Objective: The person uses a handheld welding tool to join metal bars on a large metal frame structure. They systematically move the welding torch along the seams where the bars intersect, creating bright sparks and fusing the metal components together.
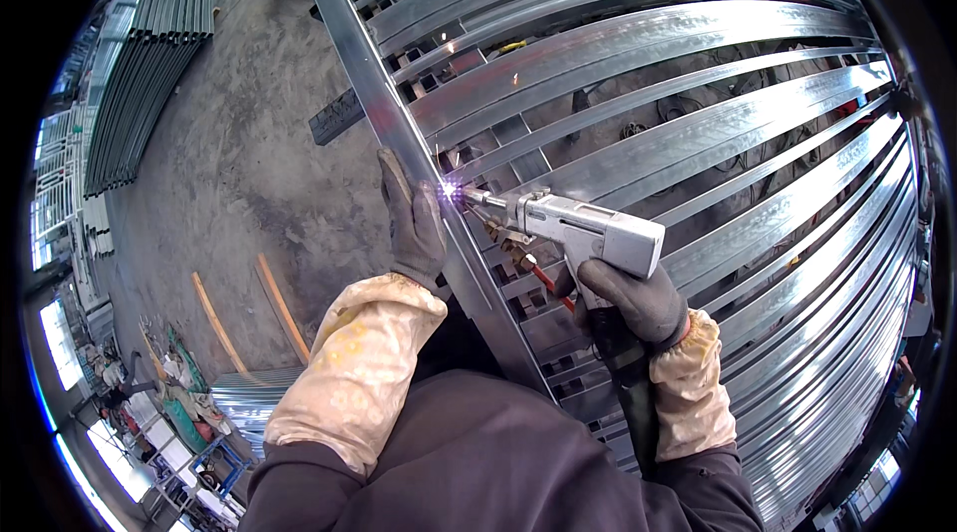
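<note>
Galvanised bars (638, 43) behind welding gun (583, 228); apparently timber strips (269, 308) left.

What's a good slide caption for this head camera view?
Gloved right hand fires a handheld welding gun at a galvanized steel frame; left hand steadies it.

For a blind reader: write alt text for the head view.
A gloved right hand holds a grey welding gun, its tip sparking against a long galvanised steel rail. The gloved left hand rests on that rail, which borders a frame of steel slats above a concrete floor.
</note>
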`<state>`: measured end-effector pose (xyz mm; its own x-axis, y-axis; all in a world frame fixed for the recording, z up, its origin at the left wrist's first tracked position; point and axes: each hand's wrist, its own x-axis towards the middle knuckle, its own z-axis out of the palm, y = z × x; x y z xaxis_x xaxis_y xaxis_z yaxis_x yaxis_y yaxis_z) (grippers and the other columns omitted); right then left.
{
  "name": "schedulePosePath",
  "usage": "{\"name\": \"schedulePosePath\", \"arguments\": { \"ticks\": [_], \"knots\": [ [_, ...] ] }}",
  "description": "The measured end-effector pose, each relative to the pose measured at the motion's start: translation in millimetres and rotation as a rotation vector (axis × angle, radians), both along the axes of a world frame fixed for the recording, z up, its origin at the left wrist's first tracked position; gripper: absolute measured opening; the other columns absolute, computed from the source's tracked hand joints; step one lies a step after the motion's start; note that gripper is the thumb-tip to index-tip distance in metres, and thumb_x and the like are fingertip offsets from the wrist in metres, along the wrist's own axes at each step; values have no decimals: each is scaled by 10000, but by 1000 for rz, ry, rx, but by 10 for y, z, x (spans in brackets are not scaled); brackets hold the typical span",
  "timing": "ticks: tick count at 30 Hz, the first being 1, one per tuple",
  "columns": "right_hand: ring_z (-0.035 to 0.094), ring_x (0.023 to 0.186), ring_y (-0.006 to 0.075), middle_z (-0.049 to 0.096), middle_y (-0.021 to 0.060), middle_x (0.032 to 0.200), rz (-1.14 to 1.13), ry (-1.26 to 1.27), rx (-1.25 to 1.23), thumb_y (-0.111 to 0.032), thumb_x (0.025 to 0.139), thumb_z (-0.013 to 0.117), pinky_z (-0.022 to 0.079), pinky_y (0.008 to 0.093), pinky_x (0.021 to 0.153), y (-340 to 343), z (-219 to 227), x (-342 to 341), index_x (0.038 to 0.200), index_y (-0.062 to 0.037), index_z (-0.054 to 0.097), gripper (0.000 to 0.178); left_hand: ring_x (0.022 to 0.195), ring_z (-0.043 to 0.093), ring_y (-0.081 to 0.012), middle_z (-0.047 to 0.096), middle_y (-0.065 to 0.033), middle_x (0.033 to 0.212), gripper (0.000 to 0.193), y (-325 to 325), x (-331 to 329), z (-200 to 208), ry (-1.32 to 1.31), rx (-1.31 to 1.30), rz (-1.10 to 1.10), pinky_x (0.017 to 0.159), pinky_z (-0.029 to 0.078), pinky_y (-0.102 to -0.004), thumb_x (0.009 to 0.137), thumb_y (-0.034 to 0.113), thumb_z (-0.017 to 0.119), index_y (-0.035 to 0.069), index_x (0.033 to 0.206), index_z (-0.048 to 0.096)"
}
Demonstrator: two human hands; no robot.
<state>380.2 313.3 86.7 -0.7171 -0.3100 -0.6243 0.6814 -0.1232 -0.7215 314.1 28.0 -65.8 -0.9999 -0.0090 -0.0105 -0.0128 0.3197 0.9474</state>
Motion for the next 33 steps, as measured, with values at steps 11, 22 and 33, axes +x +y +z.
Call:
{"name": "schedulePosePath", "arguments": {
  "ticks": [11,22,33],
  "knots": [
    [667,697,133,721,87,948,-53,-25,10,-251,1011,618,549,275,616,11,33,96,1323,0,565,405,1553,170,-380,138,-285,1665,683,36,-8,133,9,-176,5,1256,167,-413,1071,196,403,-30,1617,59],
    [676,668,144,724,97,893,-267,-48,83,-229,988,627,546,267,584,444,143,539,1188,30,640,327,1521,159,-489,115,-357,1611,1257,331,595,774,-232,-711,-157,1248,220,-472,694,363,874,12,1617,96],
    [676,680,138,721,106,938,-194,-11,-2,-239,994,617,542,268,591,403,145,681,1340,16,555,435,1500,213,-495,97,-351,1602,1244,572,613,750,-298,-813,-52,1231,300,-424,651,301,882,49,1615,137]
  ]
}}
